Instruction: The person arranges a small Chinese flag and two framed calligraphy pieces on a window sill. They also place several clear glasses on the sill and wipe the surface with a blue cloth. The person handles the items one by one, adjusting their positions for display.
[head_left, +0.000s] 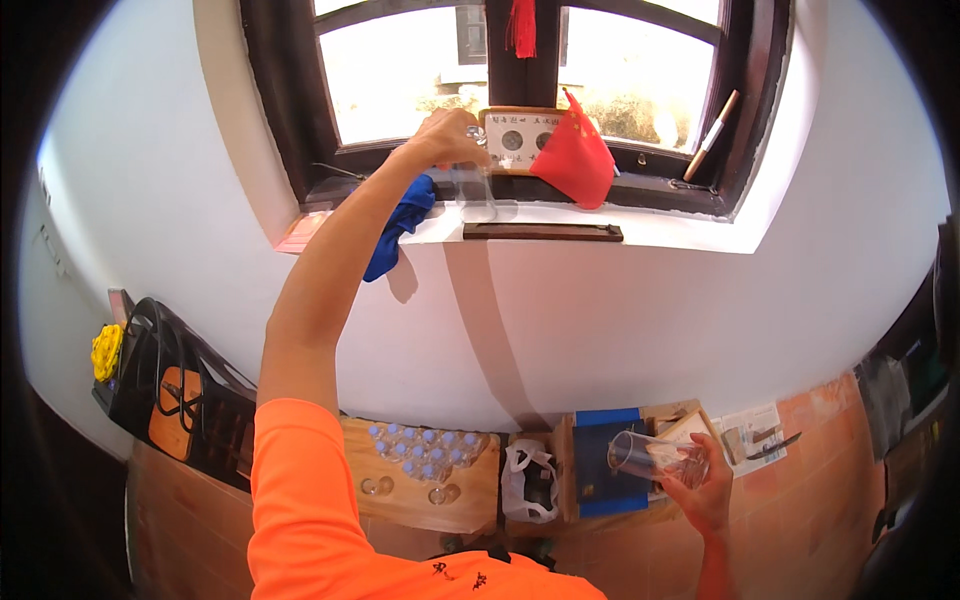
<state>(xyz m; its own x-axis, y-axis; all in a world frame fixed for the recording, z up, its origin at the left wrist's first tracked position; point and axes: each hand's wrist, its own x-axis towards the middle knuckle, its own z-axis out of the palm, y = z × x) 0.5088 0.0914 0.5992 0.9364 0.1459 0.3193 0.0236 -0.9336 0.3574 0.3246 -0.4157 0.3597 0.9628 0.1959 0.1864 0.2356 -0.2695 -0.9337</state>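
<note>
My left arm, in an orange sleeve, stretches up to the windowsill. There my left hand (447,138) is closed at the upper part of a clear, see-through vessel (477,195) standing at the sill; its exact kind is hard to make out. A shiny clear piece shows at my fingertips. Beside that hand, a blue cloth (402,225) hangs over the sill's edge. Lower right, my right hand (706,482) is wrapped round a clear cylindrical glass (637,456), tilted sideways above a blue folder (610,490).
On the sill are a framed plaque (508,155), a red flag (577,160) and a dark wooden strip (542,232). Below, a wooden table (400,510) bears several small capped bottles (425,447). A white plastic bag (515,485), a knife (775,447) and a black bag (150,370) lie around.
</note>
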